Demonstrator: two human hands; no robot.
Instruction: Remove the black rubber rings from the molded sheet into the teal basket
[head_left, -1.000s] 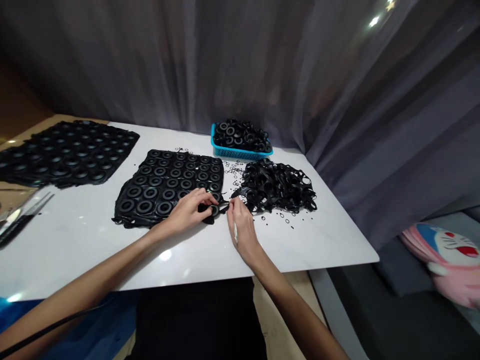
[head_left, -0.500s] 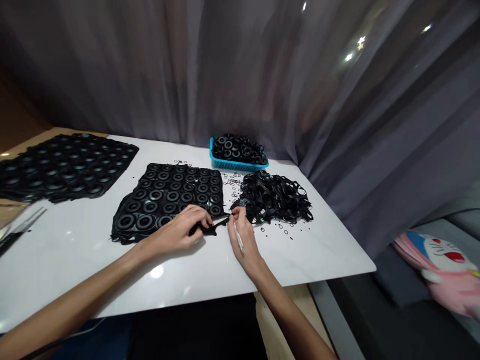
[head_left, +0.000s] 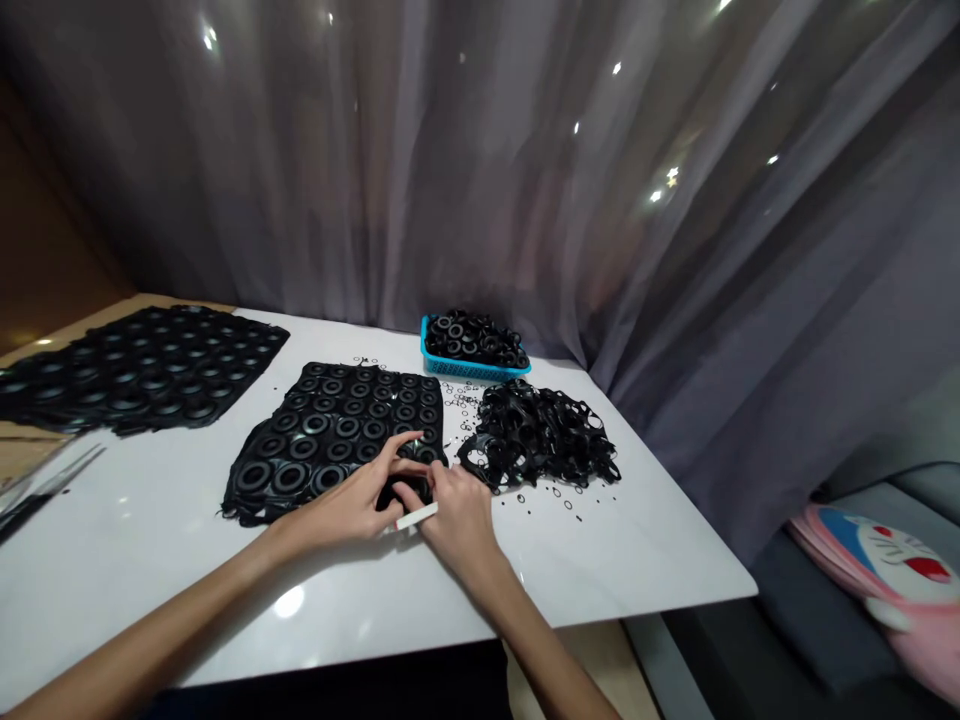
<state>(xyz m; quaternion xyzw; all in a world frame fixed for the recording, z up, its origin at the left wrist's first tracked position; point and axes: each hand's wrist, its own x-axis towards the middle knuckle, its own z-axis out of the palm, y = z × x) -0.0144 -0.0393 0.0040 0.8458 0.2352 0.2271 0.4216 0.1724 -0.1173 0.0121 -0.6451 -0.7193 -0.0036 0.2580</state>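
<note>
A black rubber sheet [head_left: 294, 450] moulded with rows of rings lies on the white table. My left hand [head_left: 367, 497] is at its front right corner, index finger raised and the other fingers closed around the edge. Against those fingertips is my right hand [head_left: 461, 515], closed, with a thin white stick-like tool [head_left: 417, 516] sticking out of it toward the left. What its fingertips pinch at the sheet is hidden. Just right of the hands lies a tangled heap of black rubber scrap [head_left: 544, 435] with ring-shaped holes.
A blue basket [head_left: 480, 370] full of black rings stands at the back. Another ringed rubber sheet [head_left: 150, 365] lies at the left, near tweezers-like metal tools [head_left: 49, 495]. Small thin rings [head_left: 556, 492] are scattered around the scrap. Grey curtains hang behind; a plush toy [head_left: 892, 560] sits right.
My right hand has moved left from beside the scrap heap to meet my left hand at the sheet's corner. The strip stretched between the hands no longer shows. The view has tilted up slightly.
</note>
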